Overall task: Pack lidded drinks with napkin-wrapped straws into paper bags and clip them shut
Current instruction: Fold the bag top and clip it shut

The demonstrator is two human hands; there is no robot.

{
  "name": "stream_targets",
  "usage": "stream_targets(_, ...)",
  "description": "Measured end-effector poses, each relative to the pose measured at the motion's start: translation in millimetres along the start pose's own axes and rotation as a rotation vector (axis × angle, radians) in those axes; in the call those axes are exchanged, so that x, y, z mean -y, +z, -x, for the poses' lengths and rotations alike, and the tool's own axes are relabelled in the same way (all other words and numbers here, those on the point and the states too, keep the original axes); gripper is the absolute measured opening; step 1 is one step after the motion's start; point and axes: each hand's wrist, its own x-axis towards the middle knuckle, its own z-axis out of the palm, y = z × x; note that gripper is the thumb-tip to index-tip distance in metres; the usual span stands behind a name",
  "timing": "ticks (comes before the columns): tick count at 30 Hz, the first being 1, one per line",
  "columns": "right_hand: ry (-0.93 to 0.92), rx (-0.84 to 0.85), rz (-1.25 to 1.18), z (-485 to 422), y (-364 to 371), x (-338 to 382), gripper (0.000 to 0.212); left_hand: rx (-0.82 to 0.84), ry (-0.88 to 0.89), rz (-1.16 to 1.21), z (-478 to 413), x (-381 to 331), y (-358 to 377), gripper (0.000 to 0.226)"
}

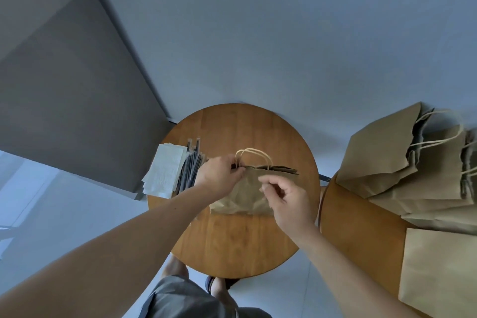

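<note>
On the table (232,240), left hand (219,178) pinches the paper bag (245,196) — right hand (286,201) curled before it, hold unclear.

- From my remote seat I see both arms bare along their whole visible length: the left forearm (144,230) and the right forearm (343,268) are uncovered up to the picture's edge.
- The left hand (219,178) and the right hand (286,204) are bare too.
- I make out grey shorts (180,299) in a soft, creased cloth with a seam down one side.
- The left foot (175,267) looks bare on top.
- The right foot (222,292) wears a dark sandal (209,283) with a bluish edge.
</note>
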Motion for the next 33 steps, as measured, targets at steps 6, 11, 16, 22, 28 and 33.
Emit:
stream_targets(6,0.018,0.037,0.016,-16.9,14.9,20.5,0.022,0.028,0.005,0.006,4.8,1.4,-0.7,0.01)
stream_targets(11,-0.165,-0.067,0.27,-30.3,16.7,18.2,0.015,0.043,0.032,-0.016,5.5,1.4,-4.0,0.01)
stream_targets(16,-0.265,-0.058,0.28,-39.4,14.5,15.1,0.016,0.048,0.068,-0.045,3.4,2.6,-7.4,0.009)
stream_targets(22,-0.018,-0.072,0.19,-43.3,17.0,14.2,0.022,0.055,0.068,-0.065,2.3,2.0,-5.8,0.015)
stream_targets(28,0.068,-0.105,0.182,-42.4,19.5,15.6,0.012,0.05,0.064,-0.076,0.3,2.6,-5.0,0.016)
stream_targets(33,0.073,-0.102,0.143,-38.7,18.7,16.4,0.021,0.042,0.071,-0.067,0.0,2.0,-4.7,0.012)
